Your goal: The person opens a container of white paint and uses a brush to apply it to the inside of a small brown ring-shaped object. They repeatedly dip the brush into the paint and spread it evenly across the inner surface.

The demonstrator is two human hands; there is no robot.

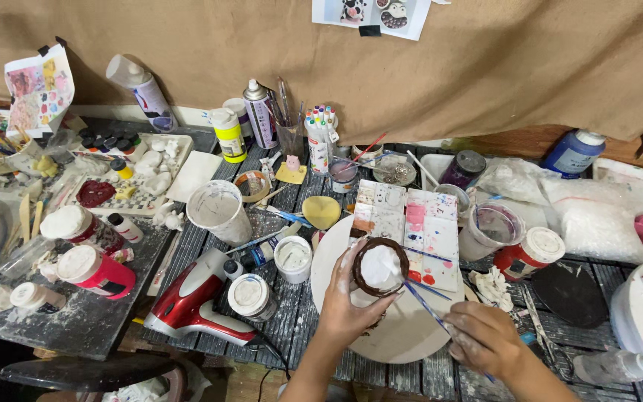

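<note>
1. At nine o'clock on the paint-spattered slatted table [303, 313], a pink-and-white jar [95, 272] lies on its side on a grey board, a white-capped tub [77, 224] just above it.
2. Toward seven o'clock, a red hair dryer [193, 304] rests flat, its nozzle beside a round white-lidded pot [250, 295].
3. Near centre, a white plastic cup [218, 211] tilts beside a small tub of white paint [293, 257].
4. At six o'clock, the left hand [347, 301] curls its fingers around a small clay pot with a brown rim and white inside [379, 269], clasping it over a round white board [403, 331].
5. Just above, at twelve o'clock from the pot, a square paint palette [411, 223] shows pink and red smears.
6. At five o'clock, the right hand [485, 339] pinches a thin blue-handled brush [426, 305], its tip reaching toward the pot's rim.
7. At three o'clock, a red jar with a white lid [531, 251] stands near crumpled plastic bags [604, 208].
</note>
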